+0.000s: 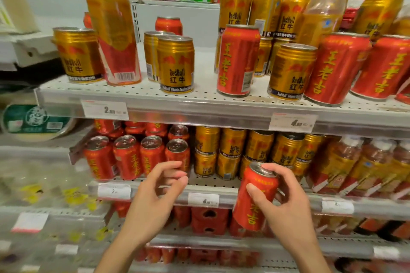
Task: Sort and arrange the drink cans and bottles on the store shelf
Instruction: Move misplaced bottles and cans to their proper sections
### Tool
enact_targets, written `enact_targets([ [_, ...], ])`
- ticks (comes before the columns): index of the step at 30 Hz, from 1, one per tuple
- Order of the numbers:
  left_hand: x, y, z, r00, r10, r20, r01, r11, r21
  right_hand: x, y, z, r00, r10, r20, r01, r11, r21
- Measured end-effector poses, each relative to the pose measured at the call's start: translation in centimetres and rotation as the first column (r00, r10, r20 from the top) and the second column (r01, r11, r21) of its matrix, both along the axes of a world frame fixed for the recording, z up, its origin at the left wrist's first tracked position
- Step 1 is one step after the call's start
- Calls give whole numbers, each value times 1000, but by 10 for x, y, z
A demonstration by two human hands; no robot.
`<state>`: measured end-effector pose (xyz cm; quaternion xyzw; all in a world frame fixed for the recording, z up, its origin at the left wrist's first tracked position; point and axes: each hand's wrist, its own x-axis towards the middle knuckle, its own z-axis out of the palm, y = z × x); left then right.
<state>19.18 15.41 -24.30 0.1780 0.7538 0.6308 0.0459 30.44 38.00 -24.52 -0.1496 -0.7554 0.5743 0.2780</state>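
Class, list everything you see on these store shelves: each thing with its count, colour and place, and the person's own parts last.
red cans: several, upper shelf right; a row, lower shelf left
gold cans: many, upper shelf; stacked, lower shelf centre
bottles: two, amber drink, upper shelf; more, lower shelf right
price tags: white, shelf edges
held red can: one, tilted, before the lower shelf
left hand: loosely curled, holds nothing
right hand: grips the held red can

On the upper shelf (199, 104) a tall bottle (113, 29) stands just right of a short can (77, 55), while below, the right hand (286, 204) holds a tilted can (255, 201) before the lower shelf (213, 190), left hand (159, 186) beside it.
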Motion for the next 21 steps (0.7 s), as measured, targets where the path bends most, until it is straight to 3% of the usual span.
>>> enact_targets([
  [11,-73,-92,24,989,-89,-116,95,994,47,-50,-106,40,992,-69,-110,82,989,120],
  [16,-92,-120,62,949,-107,-298,103,994,-28,-70,-139,83,978,-49,-204,88,979,185],
  [21,-108,-136,122,806,-95,-584,22,991,-130,-88,-148,141,954,26,-300,76,942,325],
])
